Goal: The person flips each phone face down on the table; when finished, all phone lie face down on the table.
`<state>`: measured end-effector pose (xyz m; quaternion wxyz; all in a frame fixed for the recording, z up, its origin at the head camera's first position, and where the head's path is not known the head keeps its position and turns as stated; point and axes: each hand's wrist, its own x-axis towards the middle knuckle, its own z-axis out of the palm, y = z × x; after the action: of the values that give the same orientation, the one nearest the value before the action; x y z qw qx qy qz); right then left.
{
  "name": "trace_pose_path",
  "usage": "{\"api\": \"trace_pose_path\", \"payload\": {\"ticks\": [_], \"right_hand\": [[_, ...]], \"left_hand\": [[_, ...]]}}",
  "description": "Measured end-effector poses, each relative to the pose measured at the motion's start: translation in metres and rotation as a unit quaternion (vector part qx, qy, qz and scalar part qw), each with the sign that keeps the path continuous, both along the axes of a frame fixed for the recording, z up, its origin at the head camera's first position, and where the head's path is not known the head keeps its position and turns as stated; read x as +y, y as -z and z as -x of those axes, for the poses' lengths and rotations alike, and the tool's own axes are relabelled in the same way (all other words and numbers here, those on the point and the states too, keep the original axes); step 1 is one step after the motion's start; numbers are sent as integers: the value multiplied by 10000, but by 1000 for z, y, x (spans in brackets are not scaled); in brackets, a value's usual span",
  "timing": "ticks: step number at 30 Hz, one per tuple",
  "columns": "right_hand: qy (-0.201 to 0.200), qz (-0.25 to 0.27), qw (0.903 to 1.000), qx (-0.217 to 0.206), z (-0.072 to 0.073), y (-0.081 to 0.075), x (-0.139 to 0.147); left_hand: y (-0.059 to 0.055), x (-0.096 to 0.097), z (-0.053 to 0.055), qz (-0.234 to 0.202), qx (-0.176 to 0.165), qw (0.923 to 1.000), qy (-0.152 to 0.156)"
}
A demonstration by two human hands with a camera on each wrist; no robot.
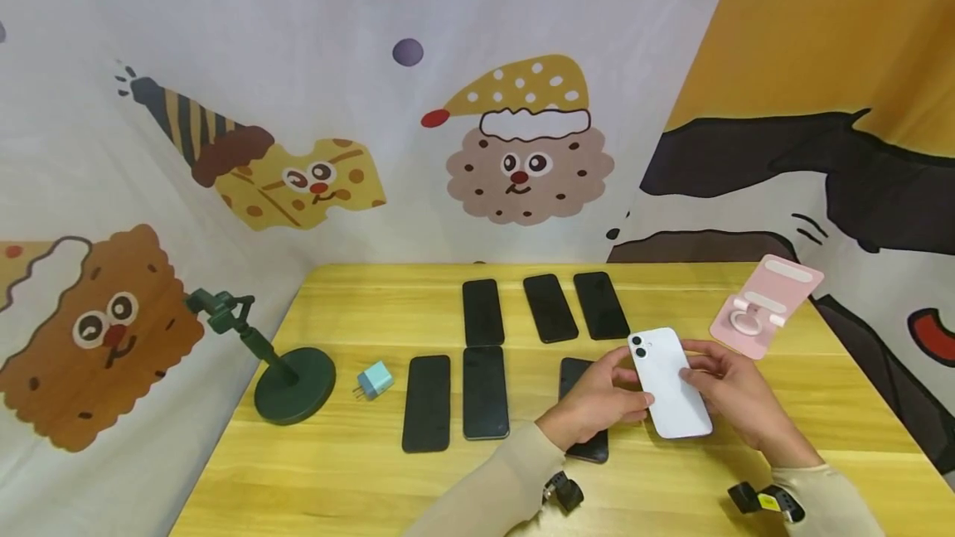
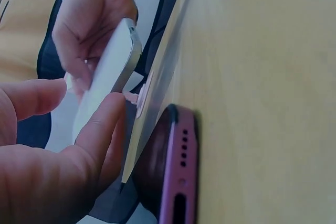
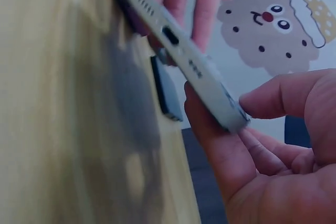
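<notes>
A white smartphone (image 1: 666,375) is held above the table in both hands, its back and two-lens camera turned up. On its left edge lies the thumb of my left hand (image 1: 594,399), with fingers behind. My right hand (image 1: 739,396) pinches the opposite side, thumb on the back and fingers underneath. The right wrist view shows the phone's bottom edge (image 3: 197,69) with its charging port. Under my left hand a dark-screened phone (image 1: 593,447) lies partly covered; its purple edge (image 2: 184,150) shows in the left wrist view.
Several black-screened phones lie face up, among them one at front left (image 1: 427,404) and one at the back (image 1: 550,307). A pink folding stand (image 1: 768,305) is at the right. Farther left are a blue charger plug (image 1: 376,378) and a dark green stand (image 1: 294,388). A printed curtain (image 1: 336,89) hangs behind.
</notes>
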<state>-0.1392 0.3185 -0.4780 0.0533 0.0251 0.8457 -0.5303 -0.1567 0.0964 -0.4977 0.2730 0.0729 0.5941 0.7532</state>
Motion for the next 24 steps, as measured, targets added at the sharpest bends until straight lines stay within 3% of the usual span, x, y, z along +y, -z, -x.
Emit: {"api": "trace_pose_path", "payload": {"ticks": [6, 14, 24], "right_hand": [[-45, -186, 9994, -294, 3, 9, 6], [-73, -456, 9963, -723, 5, 11, 10], [-141, -892, 9932, -737, 7, 18, 14]], "left_hand": [[0, -2, 1, 275, 144, 9995, 70], [0, -3, -1, 1180, 909, 9885, 249], [-2, 3, -2, 1902, 872, 9779, -23]]}}
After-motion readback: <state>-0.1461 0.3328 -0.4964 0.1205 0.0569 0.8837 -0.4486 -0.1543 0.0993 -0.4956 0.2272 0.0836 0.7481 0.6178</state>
